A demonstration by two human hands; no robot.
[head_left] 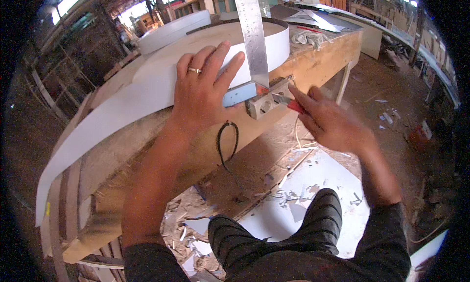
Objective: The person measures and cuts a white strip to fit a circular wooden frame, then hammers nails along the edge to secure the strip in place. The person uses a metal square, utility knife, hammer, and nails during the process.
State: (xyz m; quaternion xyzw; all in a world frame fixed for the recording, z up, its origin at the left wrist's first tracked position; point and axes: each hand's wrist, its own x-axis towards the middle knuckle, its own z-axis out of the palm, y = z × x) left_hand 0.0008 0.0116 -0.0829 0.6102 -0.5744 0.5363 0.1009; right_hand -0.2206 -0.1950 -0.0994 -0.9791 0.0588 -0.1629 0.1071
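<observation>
A long white strip (147,84) curves along the workbench and loops back at its far end. Against it stands a try square, its ruled metal blade (253,37) pointing up and away and its light-blue stock (240,94) lying along the strip's lower edge. My left hand (205,84), a ring on one finger, grips the stock, with its fingers spread over the strip. In my right hand (328,115) is a red-handled cutter (294,106), closed round the grip. Its tip is near the square's corner; whether it touches the strip I cannot tell.
A socket block (264,106) sits on the edge of the wooden workbench (323,54), just below the square. A black cable loop (227,140) hangs beneath. A crumpled cloth (309,38) lies to the right. Offcuts and a white sheet (338,184) cover the floor by my legs.
</observation>
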